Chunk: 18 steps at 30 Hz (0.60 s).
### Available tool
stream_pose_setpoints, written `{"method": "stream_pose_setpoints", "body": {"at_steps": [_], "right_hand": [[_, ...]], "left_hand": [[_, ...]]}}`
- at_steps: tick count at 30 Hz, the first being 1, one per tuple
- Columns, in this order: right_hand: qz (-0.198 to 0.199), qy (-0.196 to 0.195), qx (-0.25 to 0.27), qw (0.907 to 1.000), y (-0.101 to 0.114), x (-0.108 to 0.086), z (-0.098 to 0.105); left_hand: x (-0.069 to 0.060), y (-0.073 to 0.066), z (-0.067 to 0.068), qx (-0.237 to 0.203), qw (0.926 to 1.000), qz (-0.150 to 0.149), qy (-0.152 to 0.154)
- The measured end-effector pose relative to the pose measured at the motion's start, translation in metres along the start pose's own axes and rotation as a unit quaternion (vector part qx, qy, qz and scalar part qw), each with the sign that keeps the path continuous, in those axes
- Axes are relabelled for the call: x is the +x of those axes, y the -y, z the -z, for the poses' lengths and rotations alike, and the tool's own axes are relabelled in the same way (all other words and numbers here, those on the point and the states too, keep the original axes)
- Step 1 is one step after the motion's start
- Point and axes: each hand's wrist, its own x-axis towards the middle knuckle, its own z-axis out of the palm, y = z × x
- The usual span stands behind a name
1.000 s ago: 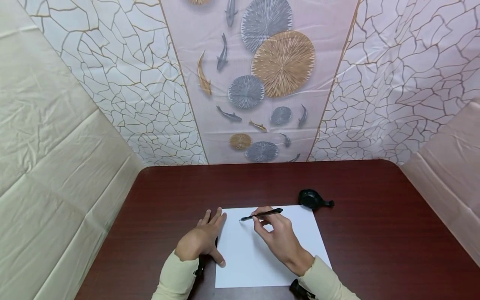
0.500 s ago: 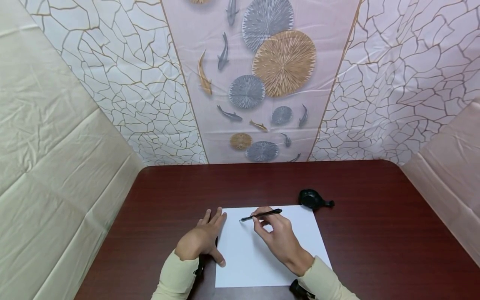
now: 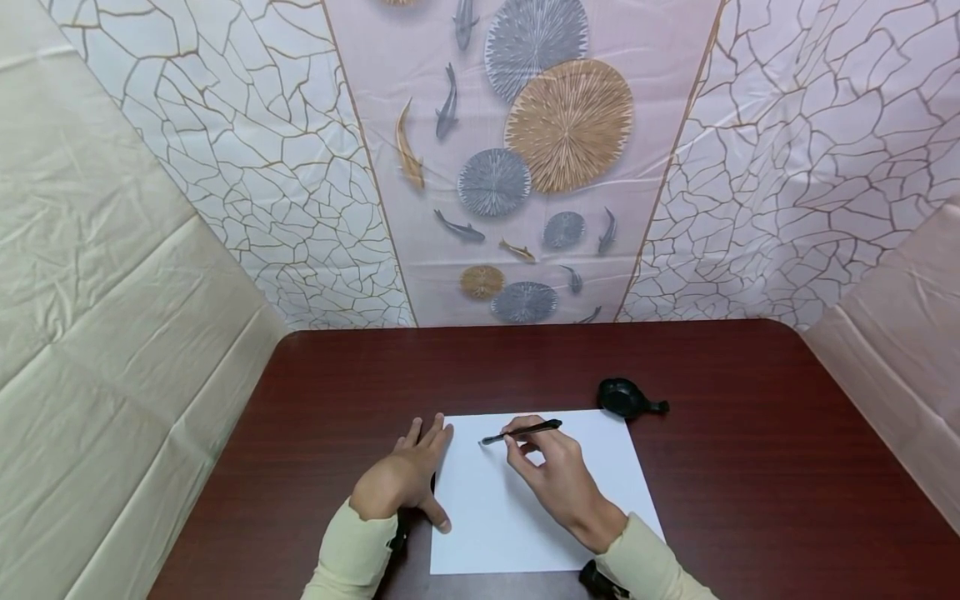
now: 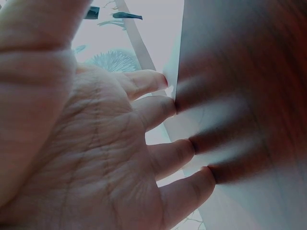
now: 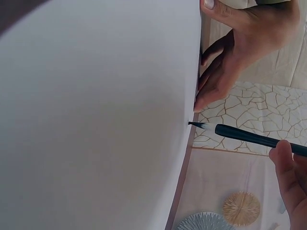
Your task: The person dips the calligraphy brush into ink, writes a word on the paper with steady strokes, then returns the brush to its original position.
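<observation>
A white sheet of paper [image 3: 487, 537] lies on the dark red-brown table. My left hand [image 3: 405, 477] rests at its left edge with the fingers spread, the thumb on the sheet. In the left wrist view, the straight fingertips of that hand [image 4: 110, 139] touch down at the paper's edge and on the table. My right hand [image 3: 558, 483] pinches a dark-handled paintbrush [image 3: 536, 427] over the upper left part of the sheet. The right wrist view shows the brush [image 5: 249, 136] with pale bristles and a dark tip, which meets the paper.
A small black dish with a short handle [image 3: 621, 398] stands at the paper's upper right corner. Beyond the table's far edge hangs a patterned curtain [image 3: 517, 242]. Plain beige cloth [image 3: 112, 350] closes off the left side, and similar cloth [image 3: 900, 350] the right.
The brush tip has shifted very slightly toward the person, and the right hand with it. The left hand stays where it was.
</observation>
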Motion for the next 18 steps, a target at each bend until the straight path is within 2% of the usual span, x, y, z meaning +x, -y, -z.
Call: {"method": "stream_pose_setpoints", "body": {"at_steps": [18], "right_hand": [[0.003,0.000,-0.006,1.0000,-0.0017,-0.0020,0.0002]], "left_hand": [[0.0019,0.0020,-0.0035,0.003,1.0000,0.002,-0.003]]}}
